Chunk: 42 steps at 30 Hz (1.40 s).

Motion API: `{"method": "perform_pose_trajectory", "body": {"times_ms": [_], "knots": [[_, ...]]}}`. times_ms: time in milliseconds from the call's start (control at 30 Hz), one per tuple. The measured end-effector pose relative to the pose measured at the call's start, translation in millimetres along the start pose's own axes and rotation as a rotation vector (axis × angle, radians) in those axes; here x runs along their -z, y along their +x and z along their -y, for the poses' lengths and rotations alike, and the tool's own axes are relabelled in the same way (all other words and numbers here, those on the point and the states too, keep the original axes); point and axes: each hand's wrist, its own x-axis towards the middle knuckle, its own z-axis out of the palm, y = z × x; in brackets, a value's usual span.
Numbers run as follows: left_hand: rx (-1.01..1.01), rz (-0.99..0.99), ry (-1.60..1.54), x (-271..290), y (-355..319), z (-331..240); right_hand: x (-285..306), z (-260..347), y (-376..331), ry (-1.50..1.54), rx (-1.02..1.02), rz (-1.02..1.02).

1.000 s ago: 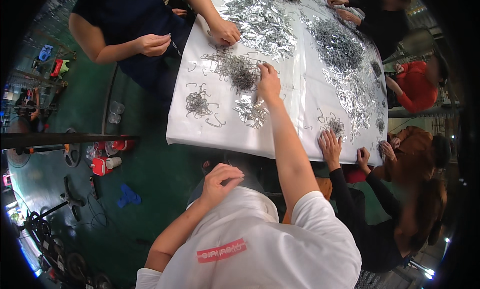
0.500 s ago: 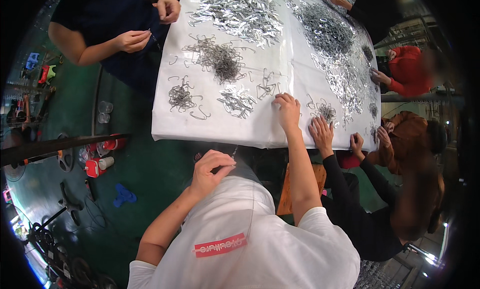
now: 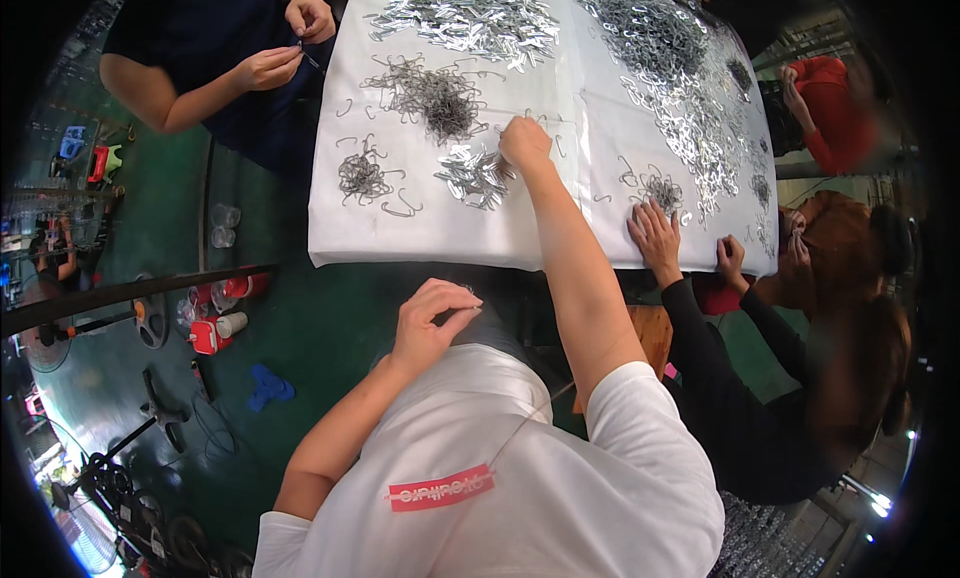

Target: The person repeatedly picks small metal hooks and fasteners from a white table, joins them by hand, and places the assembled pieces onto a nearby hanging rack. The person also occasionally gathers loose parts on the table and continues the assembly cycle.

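My left hand (image 3: 436,316) is closed in a pinch in front of my waist, short of the table edge. A small bit shows at its fingertips, too small to name. My right hand (image 3: 525,144) reaches out over the white-covered table (image 3: 420,240), its fingers mostly hidden behind the back of the hand. It is at the right side of a small heap of flat silver metal pieces (image 3: 470,176), beside a few loose wire hooks (image 3: 553,138). Left of that heap lies a small tangle of wire hooks (image 3: 363,178), with a larger hook pile (image 3: 440,106) beyond.
Big heaps of silver pieces (image 3: 470,18) and dark metal hooks (image 3: 645,38) cover the far table. Co-workers sit around it; one person's hand (image 3: 655,236) rests near a small hook pile (image 3: 660,190) at right. A fan stand (image 3: 160,408) and blue sandals (image 3: 268,387) are on the floor at left.
My right hand has moved left and farther over the table, from the loose hooks' near side to beside the flat pieces. My left hand stays pinched at my waist. The view has shifted slightly.
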Motion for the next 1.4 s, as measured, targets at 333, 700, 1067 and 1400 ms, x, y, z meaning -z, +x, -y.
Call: {"method": "perform_pose_trajectory", "body": {"times_ms": [333,700,1067,1400], "knots": [[0.030,0.011,-0.012,5.4,-2.6,8.1,11.6,-35.6,-96.9,1.315,-0.226,0.104],[0.023,0.010,-0.057,9.5,-2.1,9.8,65.2,42.2,-291.1,1.637,-0.152,0.162],[0.039,-0.001,-0.103,3.1,-2.5,2.4,45.2,51.1,-303.8,1.485,-0.117,-0.156],[-0.196,-0.106,0.248,-7.6,35.7,54.0,34.2,37.5,-300.8,1.373,0.101,-0.395]]}}
